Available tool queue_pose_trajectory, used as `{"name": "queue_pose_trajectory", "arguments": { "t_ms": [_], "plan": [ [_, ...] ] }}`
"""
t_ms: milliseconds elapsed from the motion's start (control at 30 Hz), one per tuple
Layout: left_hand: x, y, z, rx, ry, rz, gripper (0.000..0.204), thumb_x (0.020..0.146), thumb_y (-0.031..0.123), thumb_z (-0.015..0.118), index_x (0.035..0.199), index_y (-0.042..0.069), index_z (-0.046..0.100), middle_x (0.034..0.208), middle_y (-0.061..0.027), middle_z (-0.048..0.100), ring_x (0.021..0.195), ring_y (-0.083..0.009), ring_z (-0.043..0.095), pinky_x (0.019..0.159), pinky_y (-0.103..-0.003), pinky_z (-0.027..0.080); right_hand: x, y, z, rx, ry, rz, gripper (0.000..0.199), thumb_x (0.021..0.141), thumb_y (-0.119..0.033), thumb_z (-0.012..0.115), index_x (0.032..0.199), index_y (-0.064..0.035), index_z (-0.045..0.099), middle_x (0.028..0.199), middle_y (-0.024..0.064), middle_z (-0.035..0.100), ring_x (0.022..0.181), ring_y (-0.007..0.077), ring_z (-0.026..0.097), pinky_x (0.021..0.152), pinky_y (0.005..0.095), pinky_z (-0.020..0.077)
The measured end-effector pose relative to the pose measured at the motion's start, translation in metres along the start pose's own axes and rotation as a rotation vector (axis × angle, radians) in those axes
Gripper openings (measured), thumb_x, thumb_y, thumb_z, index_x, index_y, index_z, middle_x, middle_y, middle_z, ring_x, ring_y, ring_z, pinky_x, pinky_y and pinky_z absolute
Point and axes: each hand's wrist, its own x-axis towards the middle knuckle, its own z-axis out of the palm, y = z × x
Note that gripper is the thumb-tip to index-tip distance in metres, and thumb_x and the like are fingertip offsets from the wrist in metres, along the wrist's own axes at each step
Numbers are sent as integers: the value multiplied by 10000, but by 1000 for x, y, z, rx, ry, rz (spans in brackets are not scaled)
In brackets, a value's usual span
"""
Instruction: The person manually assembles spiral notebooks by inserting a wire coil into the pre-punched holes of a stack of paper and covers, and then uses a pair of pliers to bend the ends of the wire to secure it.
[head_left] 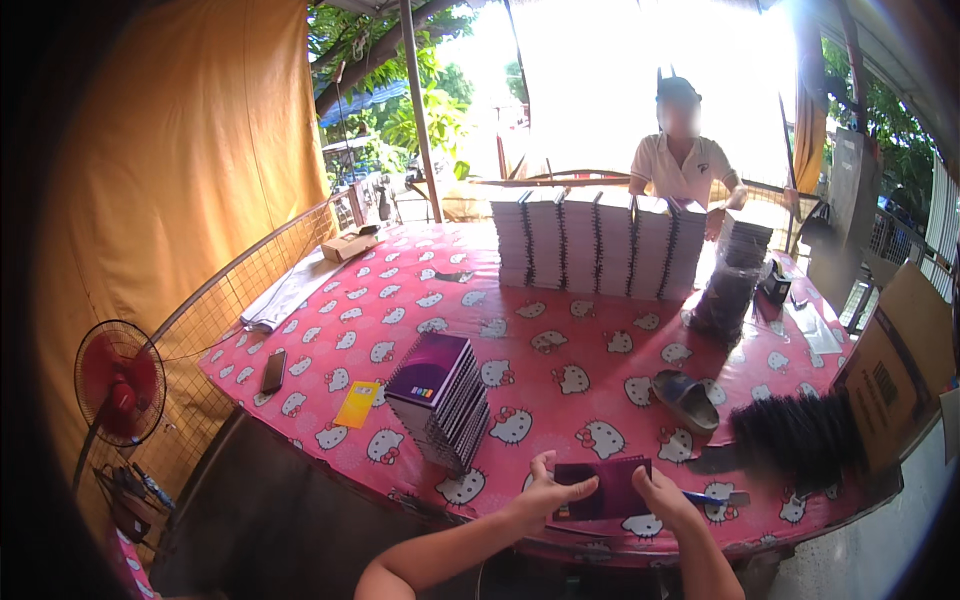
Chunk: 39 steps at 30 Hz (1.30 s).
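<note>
Fingers (580,488) of our left hand (548,492) were clamped on the left edge of a dark purple notebook (606,488), thumb on top of the cover; those of our right hand (664,494) gripped its right edge in the same way. Whether the right hand also held the blue pen (706,497) showing just beyond it, we could not tell. The notebook sat low over the near edge of the tabletop (600,350), its wire spiral along the far side, roughly level.

Our judgement on handling: with both hands pinching opposite edges, the cover stayed flat and square; we reckoned a light pinch was enough, since squeezing harder would bow the thin cover. Keeping the spiral edge away from us looked sensible, so the loops would not catch on a sleeve or the patterned pink cloth.

A slanted stack of purple notebooks (440,400) stood just left and slightly far of the hands, near enough to reach without stretching. We noted it leaned toward the near side, so anything added would want to be squared against the pile.

Other items: a grey sandal (686,400) and a heap of black wire bindings (795,432) to the right, and tall white spiral-bound stacks (598,243) at the far side, where another person (682,160) stood.
</note>
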Motion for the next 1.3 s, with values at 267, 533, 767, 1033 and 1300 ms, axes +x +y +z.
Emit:
{"name": "queue_pose_trajectory", "arguments": {
  "t_ms": [267, 533, 767, 1033, 1300],
  "plan": [
    [20, 11, -23, 12, -81, -191, 923, 753, 361, 825, 1320, 88, 149, 1275, -189, 400, 1042, -297, 613, 774, -469, 592, -40, -85, 11, -386, 284, -773, 392, 807, -347, 731, 1019, -25, 656, 1227, 176, 511, 1117, 345, 528, 915, 439, 463],
    [11, 22, -42, -249, 112, 11, 796, 807, 299, 751, 1419, 113, 276, 1405, -100, 310, 1337, -284, 302, 1001, -537, 366, -2, -72, 46, -661, -29, -951, 290, 801, -245, 688, 1042, -87, 660, 1095, 133, 552, 957, 292, 574, 844, 392, 481],
    [-29, 1, -69, -465, 225, 236, 426, 819, 243, 671, 1211, 187, 515, 1307, -31, 382, 1286, -232, 298, 1066, -514, 224, -10, -112, 72, -848, 69, -1186, 238, 758, -220, 657, 946, -74, 671, 1061, 117, 579, 915, 253, 585, 785, 365, 495],
    [-55, -4, -77, -690, 224, 433, 337, 834, 205, 647, 1154, 162, 551, 1164, -15, 524, 1136, -224, 481, 953, -474, 375, 8, -130, 67, -905, -342, -981, 167, 722, -154, 683, 850, -46, 685, 977, 157, 628, 814, 312, 651, 706, 409, 549],
    [-51, -13, -81, -795, 125, 477, 320, 889, 205, 609, 1196, 132, 554, 1234, -54, 555, 1161, -254, 530, 944, -482, 440, 26, -132, 63, -830, -429, -899, 220, 755, -156, 696, 970, -123, 723, 954, 90, 651, 847, 290, 647, 719, 401, 517]
  ]
}}
